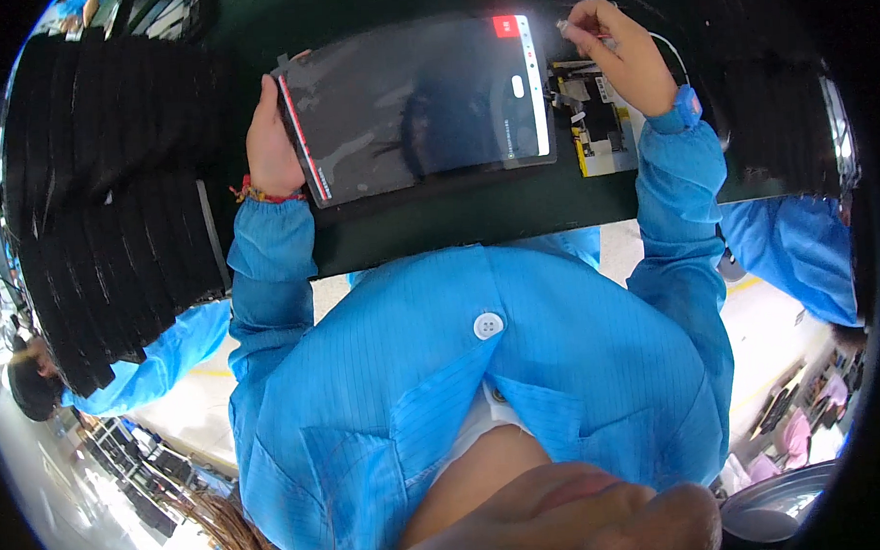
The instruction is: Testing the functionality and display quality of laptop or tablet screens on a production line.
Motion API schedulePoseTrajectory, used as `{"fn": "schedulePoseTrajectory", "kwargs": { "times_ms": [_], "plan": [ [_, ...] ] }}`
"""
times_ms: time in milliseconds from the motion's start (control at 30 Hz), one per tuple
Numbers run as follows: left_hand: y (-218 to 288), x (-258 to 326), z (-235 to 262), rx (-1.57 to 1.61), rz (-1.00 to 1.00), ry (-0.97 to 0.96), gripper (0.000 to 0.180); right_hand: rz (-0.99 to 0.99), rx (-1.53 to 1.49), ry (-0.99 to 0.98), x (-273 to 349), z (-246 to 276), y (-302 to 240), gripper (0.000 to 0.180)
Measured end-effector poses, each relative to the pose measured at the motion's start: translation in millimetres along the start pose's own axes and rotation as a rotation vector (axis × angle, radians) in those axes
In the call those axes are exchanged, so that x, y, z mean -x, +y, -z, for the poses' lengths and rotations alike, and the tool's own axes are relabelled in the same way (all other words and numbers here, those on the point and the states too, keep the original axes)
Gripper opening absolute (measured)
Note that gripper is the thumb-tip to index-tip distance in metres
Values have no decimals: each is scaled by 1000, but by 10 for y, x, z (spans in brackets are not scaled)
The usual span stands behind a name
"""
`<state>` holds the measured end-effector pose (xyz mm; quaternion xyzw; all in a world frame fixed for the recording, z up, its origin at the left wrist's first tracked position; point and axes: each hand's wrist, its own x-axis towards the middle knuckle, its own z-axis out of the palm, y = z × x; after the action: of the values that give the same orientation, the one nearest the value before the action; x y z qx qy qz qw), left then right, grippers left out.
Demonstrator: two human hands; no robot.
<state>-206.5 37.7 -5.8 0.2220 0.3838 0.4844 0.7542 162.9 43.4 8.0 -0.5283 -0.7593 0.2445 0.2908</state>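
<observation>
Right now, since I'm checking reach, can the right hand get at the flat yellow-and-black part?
Probably yes: the right hand is beside the flat part, whose near end looks uncovered.

ok so screen point(405, 111) in the middle, stacks point(107, 190) to its left, parts point(604, 124) on the table point(409, 223) to its right

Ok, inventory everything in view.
Flat panel: 1, dark with red and white strips, centre
Opened device: 1, black and yellow, right of the panel
Pale piece: 1, whitish, in the right hand
Cord: 1, white, by the right wrist
Table: 1, dark green, under the panel
Slabs: many, black, left
Co-workers: at least 2, blue sleeves, both sides
Background goods: several, mixed, lower corners
Jacket: 1, blue, on the wearer
Bracelet: 1, mostly red, left wrist
Wristband: 1, blue, right wrist
Left hand: 1, bare, on the panel's left edge
Right hand: 1, bare, beyond the opened device
</observation>
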Motion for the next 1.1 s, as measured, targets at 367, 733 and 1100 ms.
{"fn": "schedulePoseTrajectory", "kwargs": {
  "times_ms": [367, 733, 1100],
  "plan": [
    [-15, 24, -61, 34, -5, -46, 49, 8, -158, -238, 201, -15, 10, 19],
    [-40, -10, -35, 18, -53, 43, 50, 32, -231, -270, 170, -19, 68, 24],
    [-37, 8, -52, -85, -107, 129, 48, 39, -269, -284, 147, -116, 51, 21]
  ]
}}
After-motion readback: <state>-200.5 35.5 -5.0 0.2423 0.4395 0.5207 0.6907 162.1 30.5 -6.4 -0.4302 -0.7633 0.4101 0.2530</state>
